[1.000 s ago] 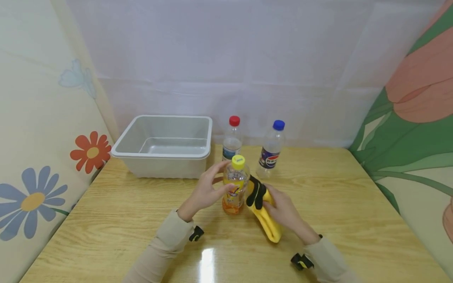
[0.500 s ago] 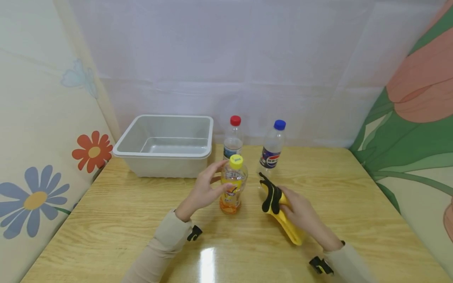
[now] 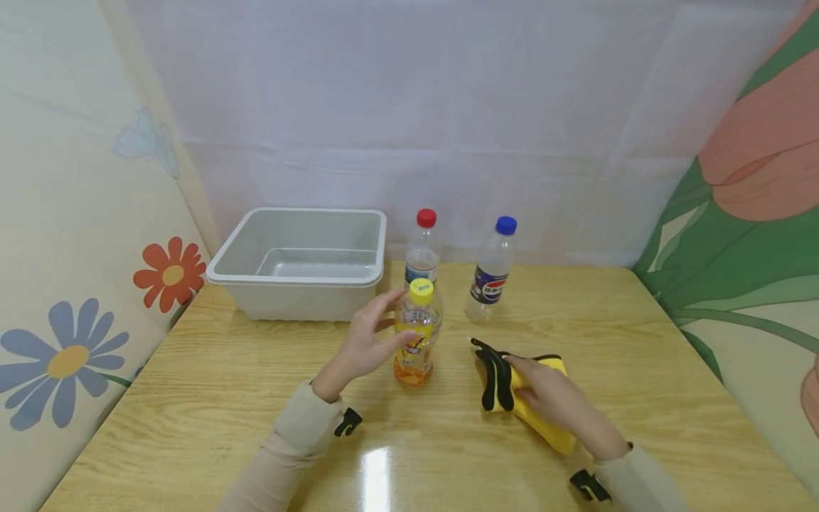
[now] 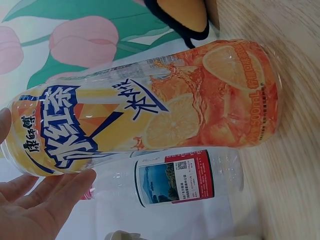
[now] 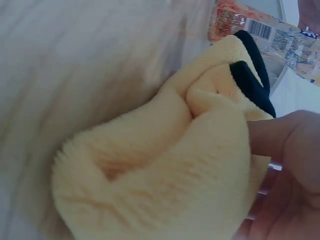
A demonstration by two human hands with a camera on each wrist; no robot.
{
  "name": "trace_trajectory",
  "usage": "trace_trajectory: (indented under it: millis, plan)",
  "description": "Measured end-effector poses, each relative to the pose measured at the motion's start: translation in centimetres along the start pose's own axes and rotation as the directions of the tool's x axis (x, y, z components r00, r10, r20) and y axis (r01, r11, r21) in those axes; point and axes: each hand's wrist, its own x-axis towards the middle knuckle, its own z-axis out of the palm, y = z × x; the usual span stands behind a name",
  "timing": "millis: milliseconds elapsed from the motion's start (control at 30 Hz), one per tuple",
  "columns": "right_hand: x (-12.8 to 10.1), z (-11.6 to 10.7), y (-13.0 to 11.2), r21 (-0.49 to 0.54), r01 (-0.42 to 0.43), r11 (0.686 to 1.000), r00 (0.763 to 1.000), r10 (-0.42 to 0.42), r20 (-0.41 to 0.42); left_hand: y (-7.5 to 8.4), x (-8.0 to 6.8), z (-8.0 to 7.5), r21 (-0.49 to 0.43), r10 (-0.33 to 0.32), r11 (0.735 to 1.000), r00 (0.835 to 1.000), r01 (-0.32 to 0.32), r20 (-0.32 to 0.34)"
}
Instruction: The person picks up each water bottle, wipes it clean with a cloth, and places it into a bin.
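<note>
Plastic bottles number three: left hand (image 3: pixel 363 346) grips the tea bottle (image 3: pixel 416 333) mid-surface; right hand (image 3: pixel 552 398) pinches one cloth (image 3: pixel 544 419); near edge open.

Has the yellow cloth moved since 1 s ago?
Yes. The right hand has carried the yellow cloth rightward, away from the orange drink bottle it was against, and laid it on the table, nearer the right edge.

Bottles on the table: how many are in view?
3. The yellow-capped bottle stands at the centre, held by the left hand. The red-capped bottle stands behind it beside the tub. The blue-capped bottle stands right of that. None seems hidden.
</note>
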Motion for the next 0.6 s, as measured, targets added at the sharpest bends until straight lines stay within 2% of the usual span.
trace_trajectory:
  millis: [333,433,600]
  plan:
    - [0.1,0.0,0.2,0.025,-0.003,1.0,0.992,0.0,0.123,-0.1,-0.6,-0.9,0.017,0.016,1.0,1.0,-0.016,-0.022]
    - [0.4,-0.2,0.2,0.05,-0.002,0.999,0.994,-0.003,0.107,-0.2,-1.0,-1.4,0.023,0.026,0.999,0.999,-0.025,-0.037]
    - [0.9,-0.5,-0.1,0.145,0.01,0.989,1.0,-0.013,0.019,-0.5,-1.6,-2.1,0.055,0.045,0.998,0.997,-0.042,-0.057]
